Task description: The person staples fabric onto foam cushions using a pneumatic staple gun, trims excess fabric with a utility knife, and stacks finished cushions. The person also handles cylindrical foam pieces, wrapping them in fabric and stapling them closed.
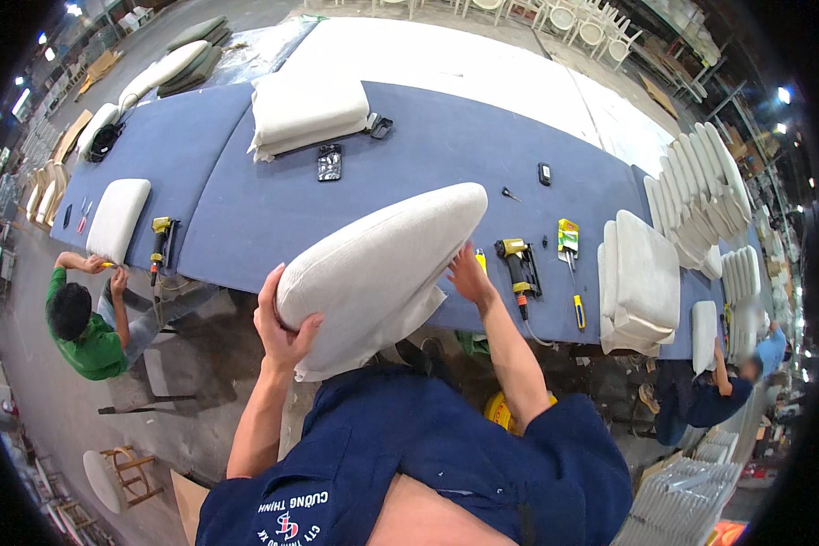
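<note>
A light grey upholstered seat cushion [382,246] is tilted up on its edge in front of me, over the near edge of the blue table. Loose fabric hangs from its underside. My left hand [285,318] grips its left end, with the thumb on the near face and the fingers round the far side. At its right, my right hand [470,276] holds the lower edge, its fingertips partly hidden by the cushion. To the right of that hand lies a yellow-and-black staple gun [519,267] with a hose.
On the blue table [446,127] are stacked cushions [308,107], a phone [329,163], a screwdriver [579,309], a second staple gun [160,241] and more cushion piles [642,278] at right. One person [86,328] works at left, others [714,396] at far right. A stool [118,480] stands lower left.
</note>
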Tool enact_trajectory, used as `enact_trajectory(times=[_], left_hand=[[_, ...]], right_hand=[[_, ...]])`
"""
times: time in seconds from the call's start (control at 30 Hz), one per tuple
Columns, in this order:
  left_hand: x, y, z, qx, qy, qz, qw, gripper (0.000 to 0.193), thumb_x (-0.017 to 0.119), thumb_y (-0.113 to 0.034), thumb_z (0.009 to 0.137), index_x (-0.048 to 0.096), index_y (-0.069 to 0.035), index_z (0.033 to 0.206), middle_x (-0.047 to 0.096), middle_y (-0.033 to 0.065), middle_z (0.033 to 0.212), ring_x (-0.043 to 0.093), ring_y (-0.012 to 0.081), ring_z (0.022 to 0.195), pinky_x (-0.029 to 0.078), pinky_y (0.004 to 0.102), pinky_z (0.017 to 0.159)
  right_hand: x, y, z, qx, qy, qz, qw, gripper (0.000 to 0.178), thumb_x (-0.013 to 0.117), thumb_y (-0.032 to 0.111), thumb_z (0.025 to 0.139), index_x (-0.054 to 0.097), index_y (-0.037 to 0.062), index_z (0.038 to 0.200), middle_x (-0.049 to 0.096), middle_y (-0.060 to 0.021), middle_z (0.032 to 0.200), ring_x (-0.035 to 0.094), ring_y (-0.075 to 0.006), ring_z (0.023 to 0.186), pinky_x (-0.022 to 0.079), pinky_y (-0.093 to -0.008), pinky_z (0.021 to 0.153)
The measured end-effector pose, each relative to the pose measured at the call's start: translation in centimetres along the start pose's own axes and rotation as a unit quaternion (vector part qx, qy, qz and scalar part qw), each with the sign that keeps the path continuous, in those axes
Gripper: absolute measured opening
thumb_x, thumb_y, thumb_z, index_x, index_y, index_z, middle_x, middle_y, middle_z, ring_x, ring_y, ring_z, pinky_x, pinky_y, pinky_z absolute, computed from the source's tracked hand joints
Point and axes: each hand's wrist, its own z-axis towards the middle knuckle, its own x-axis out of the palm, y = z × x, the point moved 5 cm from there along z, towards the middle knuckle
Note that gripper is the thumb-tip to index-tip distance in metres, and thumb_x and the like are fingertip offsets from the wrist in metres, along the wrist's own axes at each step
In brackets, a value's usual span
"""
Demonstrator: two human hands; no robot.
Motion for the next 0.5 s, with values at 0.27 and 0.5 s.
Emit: enact_trajectory(times=[0.27,0.5], left_hand=[[-2.0,4.1,12.6,-0.145,-0.104,-0.07,0.981,0.067,0.065,-0.037,0.106,0.044,0.003,0.155,0.055,0.0211,0.151,0.054,0.0269,0.139,0.044,0.0415,0.115],[16.6,3.8,14.4,-0.062,0.212,-0.105,0.97,0.077,0.061,-0.041,0.107,0.027,-0.007,0.168,0.025,0.0174,0.175,0.019,0.0325,0.163,0.015,0.0472,0.132]], right_hand=[[6.2,21.7,-9.0,-0.256,-0.227,-0.384,0.858,0.095,0.066,0.074,0.093,0.052,0.001,0.152,0.066,-0.0155,0.14,0.062,-0.0259,0.126,0.049,-0.0348,0.103],[17.2,29.0,-17.0,-0.22,-0.093,-0.565,0.79,0.073,0.063,0.055,0.104,0.051,0.0003,0.15,0.067,-0.0193,0.134,0.066,-0.0271,0.118,0.052,-0.0408,0.103]])
